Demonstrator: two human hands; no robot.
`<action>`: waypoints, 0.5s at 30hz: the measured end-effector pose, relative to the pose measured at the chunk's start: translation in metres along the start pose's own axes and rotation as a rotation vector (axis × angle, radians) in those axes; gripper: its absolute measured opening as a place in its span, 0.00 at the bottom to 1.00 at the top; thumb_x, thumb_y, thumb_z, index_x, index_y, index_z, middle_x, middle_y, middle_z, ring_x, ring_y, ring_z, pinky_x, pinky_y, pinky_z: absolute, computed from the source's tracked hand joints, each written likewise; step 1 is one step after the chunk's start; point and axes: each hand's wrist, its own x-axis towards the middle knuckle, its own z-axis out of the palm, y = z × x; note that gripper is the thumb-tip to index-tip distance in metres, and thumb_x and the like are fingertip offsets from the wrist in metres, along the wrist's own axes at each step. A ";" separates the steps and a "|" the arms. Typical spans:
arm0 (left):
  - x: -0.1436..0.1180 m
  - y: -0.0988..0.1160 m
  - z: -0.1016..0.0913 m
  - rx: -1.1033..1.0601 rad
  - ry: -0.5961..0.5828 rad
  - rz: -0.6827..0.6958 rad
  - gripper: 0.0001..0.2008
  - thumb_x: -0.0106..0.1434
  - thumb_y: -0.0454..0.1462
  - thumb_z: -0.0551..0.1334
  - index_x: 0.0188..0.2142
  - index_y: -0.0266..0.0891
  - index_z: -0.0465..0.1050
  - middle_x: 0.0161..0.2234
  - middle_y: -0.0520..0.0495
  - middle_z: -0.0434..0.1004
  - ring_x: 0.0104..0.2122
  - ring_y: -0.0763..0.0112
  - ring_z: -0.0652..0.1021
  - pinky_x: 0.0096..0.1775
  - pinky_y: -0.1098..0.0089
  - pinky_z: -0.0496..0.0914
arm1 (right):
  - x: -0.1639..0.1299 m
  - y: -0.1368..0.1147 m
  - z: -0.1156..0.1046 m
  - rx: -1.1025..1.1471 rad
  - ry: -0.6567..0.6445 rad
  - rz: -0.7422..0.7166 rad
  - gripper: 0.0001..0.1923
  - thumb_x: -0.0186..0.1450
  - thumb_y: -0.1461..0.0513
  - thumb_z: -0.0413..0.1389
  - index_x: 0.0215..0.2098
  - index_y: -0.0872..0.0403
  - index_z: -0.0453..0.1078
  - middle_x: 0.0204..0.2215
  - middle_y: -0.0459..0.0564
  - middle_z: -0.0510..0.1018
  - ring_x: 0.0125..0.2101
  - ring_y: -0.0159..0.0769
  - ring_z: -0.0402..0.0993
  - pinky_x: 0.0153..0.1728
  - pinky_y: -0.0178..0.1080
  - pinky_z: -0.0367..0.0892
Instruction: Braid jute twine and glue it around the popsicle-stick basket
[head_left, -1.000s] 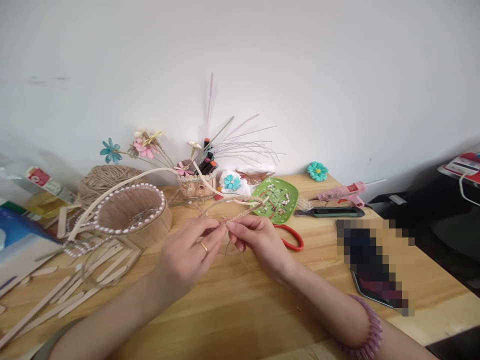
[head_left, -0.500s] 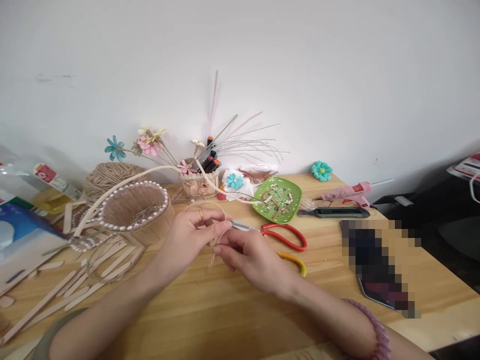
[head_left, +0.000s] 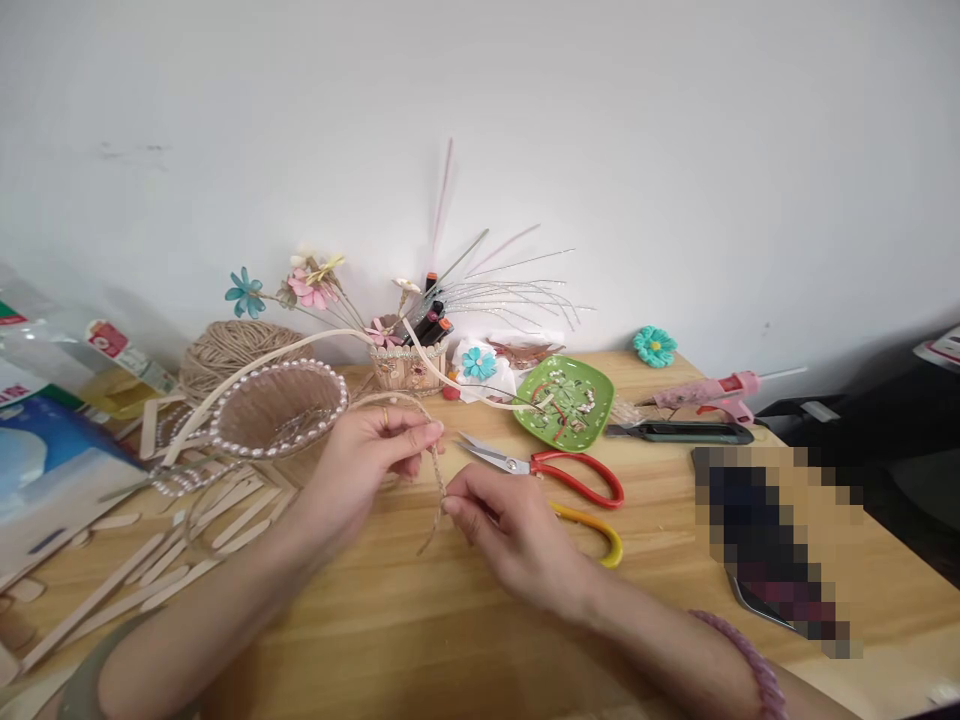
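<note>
A thin braided twine cord [head_left: 438,478] runs between my two hands above the table, its loose end hanging down. My left hand [head_left: 375,450] pinches the cord's upper part between thumb and fingers, and a loop of it arches behind the fingertips. Lower down, my right hand [head_left: 510,525] grips the cord between thumb and forefinger. Beside my right hand lie scissors with red handles [head_left: 577,475], blades pointing left. A yellow handle [head_left: 600,530] shows partly behind that hand. The pearl-rimmed basket [head_left: 277,405] stands just beyond my left hand.
Wooden craft sticks [head_left: 112,590] are scattered at left, near a ball of twine [head_left: 232,350]. A decorated pot [head_left: 409,370] holds markers and wires. Behind the scissors sits a green dish [head_left: 529,425] of beads. A pink glue gun [head_left: 705,392] and utility knife [head_left: 682,432] lie right.
My hands have drawn apart, the left upward and left, the right slightly down and right. More of the cord shows between them. The view has shifted slightly.
</note>
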 end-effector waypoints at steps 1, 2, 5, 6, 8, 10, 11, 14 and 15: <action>0.000 0.001 -0.002 0.043 -0.077 -0.045 0.10 0.50 0.41 0.65 0.23 0.35 0.75 0.14 0.55 0.67 0.15 0.79 0.65 0.19 0.77 0.60 | 0.001 0.001 0.000 0.015 -0.001 0.023 0.11 0.64 0.62 0.47 0.24 0.54 0.60 0.18 0.41 0.62 0.20 0.27 0.56 0.22 0.31 0.53; 0.000 0.003 -0.003 0.088 -0.156 -0.096 0.10 0.51 0.42 0.64 0.27 0.35 0.76 0.13 0.55 0.67 0.13 0.78 0.66 0.17 0.77 0.60 | 0.002 0.002 -0.001 0.038 0.003 0.047 0.12 0.65 0.62 0.47 0.23 0.54 0.59 0.18 0.41 0.62 0.20 0.27 0.57 0.22 0.31 0.53; -0.003 0.006 -0.003 0.189 -0.350 -0.215 0.15 0.50 0.40 0.65 0.38 0.38 0.74 0.17 0.53 0.74 0.13 0.75 0.70 0.17 0.75 0.64 | 0.005 0.004 -0.004 0.120 0.034 0.108 0.14 0.65 0.60 0.47 0.22 0.54 0.59 0.17 0.41 0.63 0.20 0.27 0.58 0.23 0.31 0.54; -0.004 0.007 -0.002 0.210 -0.390 -0.225 0.13 0.49 0.38 0.66 0.36 0.39 0.75 0.18 0.53 0.75 0.15 0.74 0.71 0.19 0.75 0.65 | 0.007 0.005 -0.006 0.143 0.032 0.126 0.14 0.65 0.59 0.47 0.22 0.54 0.59 0.17 0.42 0.64 0.20 0.27 0.58 0.23 0.31 0.55; -0.007 0.008 0.000 0.239 -0.414 -0.175 0.04 0.49 0.35 0.65 0.27 0.39 0.76 0.19 0.52 0.75 0.18 0.73 0.73 0.23 0.74 0.68 | 0.009 0.006 -0.009 0.198 -0.006 0.146 0.14 0.65 0.58 0.48 0.23 0.55 0.62 0.18 0.42 0.66 0.21 0.28 0.60 0.24 0.31 0.56; -0.007 0.009 0.001 0.262 -0.397 -0.101 0.04 0.49 0.34 0.63 0.21 0.40 0.77 0.18 0.51 0.75 0.19 0.72 0.73 0.25 0.74 0.69 | 0.010 0.006 -0.013 0.262 -0.066 0.151 0.13 0.65 0.58 0.48 0.25 0.55 0.64 0.20 0.44 0.68 0.24 0.29 0.62 0.25 0.31 0.58; -0.007 0.009 0.001 0.272 -0.378 -0.072 0.05 0.49 0.34 0.63 0.21 0.40 0.78 0.18 0.51 0.75 0.19 0.72 0.73 0.24 0.73 0.69 | 0.010 0.006 -0.015 0.280 -0.093 0.153 0.12 0.65 0.59 0.48 0.26 0.56 0.65 0.22 0.44 0.69 0.24 0.29 0.63 0.26 0.32 0.59; -0.007 0.008 -0.002 0.323 -0.309 -0.014 0.05 0.49 0.35 0.63 0.21 0.42 0.78 0.18 0.51 0.75 0.19 0.70 0.73 0.23 0.73 0.68 | 0.011 0.003 -0.021 0.229 -0.140 0.178 0.10 0.64 0.60 0.49 0.29 0.57 0.67 0.23 0.45 0.71 0.24 0.28 0.63 0.26 0.31 0.59; -0.008 0.007 -0.002 0.346 -0.279 0.004 0.06 0.48 0.35 0.63 0.20 0.42 0.78 0.17 0.51 0.74 0.18 0.70 0.72 0.22 0.73 0.67 | 0.011 0.002 -0.022 0.186 -0.140 0.186 0.10 0.64 0.61 0.49 0.29 0.57 0.68 0.23 0.45 0.71 0.23 0.28 0.63 0.25 0.31 0.58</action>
